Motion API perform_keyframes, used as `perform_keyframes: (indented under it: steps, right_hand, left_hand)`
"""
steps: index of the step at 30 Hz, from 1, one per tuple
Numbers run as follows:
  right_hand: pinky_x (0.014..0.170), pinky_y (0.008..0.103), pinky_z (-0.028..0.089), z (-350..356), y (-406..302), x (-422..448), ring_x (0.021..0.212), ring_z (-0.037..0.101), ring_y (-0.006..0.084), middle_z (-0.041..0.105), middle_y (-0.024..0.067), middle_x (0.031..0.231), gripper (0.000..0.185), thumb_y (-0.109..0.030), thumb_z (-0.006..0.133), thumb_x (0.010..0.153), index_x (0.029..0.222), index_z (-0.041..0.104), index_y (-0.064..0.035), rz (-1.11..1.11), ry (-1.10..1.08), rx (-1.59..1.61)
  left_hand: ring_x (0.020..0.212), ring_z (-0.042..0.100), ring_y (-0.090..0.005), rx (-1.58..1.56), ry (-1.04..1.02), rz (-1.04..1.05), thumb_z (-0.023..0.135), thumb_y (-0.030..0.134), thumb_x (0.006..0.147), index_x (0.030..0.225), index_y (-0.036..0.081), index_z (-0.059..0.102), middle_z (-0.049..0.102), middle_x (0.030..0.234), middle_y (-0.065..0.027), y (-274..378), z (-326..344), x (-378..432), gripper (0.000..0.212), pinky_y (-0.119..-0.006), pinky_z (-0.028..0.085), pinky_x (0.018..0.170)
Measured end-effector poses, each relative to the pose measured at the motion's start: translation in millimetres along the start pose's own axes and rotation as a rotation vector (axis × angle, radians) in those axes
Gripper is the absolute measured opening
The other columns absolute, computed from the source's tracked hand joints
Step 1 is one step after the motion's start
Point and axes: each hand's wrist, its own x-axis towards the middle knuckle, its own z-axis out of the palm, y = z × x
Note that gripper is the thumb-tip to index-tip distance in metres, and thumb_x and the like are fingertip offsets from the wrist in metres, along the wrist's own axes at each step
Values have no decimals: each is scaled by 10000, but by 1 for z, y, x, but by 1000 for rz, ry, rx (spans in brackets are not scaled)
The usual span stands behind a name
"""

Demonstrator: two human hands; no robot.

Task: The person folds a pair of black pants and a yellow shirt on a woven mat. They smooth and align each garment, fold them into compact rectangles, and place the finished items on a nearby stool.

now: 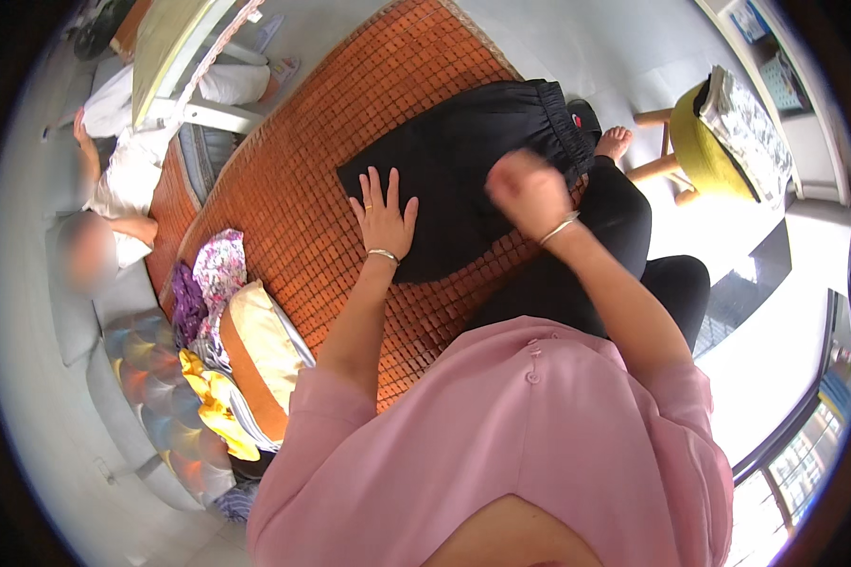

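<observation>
A pair of black shorts or trousers, folded lengthwise (447, 152), lies on an orange-brown tile mat, its elastic waistband towards the right. My left hand (386, 220) rests flat on the lower left part of the black cloth, fingers spread, with a ring and a bracelet on it. My right hand (528, 191) is above or on the cloth near the waistband. It is blurred and its fingers look curled; whether it holds any cloth cannot be told. My legs in black trousers are folded at the right, beside the garment.
The woven tile mat (291, 163) spreads around the garment. At the left lie a floral cloth (220, 266), a yellow cloth (216, 404) and a cream and brown cushion-like item (262, 347). A person in white (131, 170) reclines on a grey sofa. A yellow stool (695, 149) bearing folded cloth stands right.
</observation>
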Motion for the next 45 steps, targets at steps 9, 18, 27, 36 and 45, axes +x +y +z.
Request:
perform_keyframes:
  steps: [9,18,27,36,45]
  right_hand:
    - [1065,318,310,-41,145,35,1297,421,292,453,247,1362,990,-508,743,690,1369,350,97,614,-1,419]
    - [1081,398,199,-49,135,28,1242,421,311,570,183,1249,919,-576,750,646,1317,495,-2,559,-26,55]
    - [999,388,377,-61,136,44,1204,515,332,560,241,1244,853,-529,722,670,1286,499,18,532,-195,-174]
    - [958,368,366,-69,140,17,1060,562,265,602,156,1170,747,-424,735,656,1237,541,4,885,-227,538]
    - [976,307,365,-76,53,-20,1127,480,233,549,122,1207,713,-217,718,686,1297,457,43,624,-63,723]
  left_hand:
    - [1432,99,-332,-3,-23,9,348,505,960,1469,186,286,132,1548,-151,0,-6,4,604,-567,110,1119]
    - [1437,86,-310,-19,-36,-15,364,510,955,1464,194,298,126,1551,-138,-3,-7,3,604,-548,92,1127]
    - [1435,95,-317,-14,-3,0,384,513,946,1462,194,301,138,1548,-142,-5,-3,4,612,-557,105,1122]
    - [1435,97,-319,-51,1,149,398,511,941,1462,193,300,136,1549,-138,-15,-4,17,618,-561,104,1122]
    - [1429,98,-353,-250,15,-20,393,521,935,1454,67,273,150,1532,-200,47,-20,19,700,-599,120,1101]
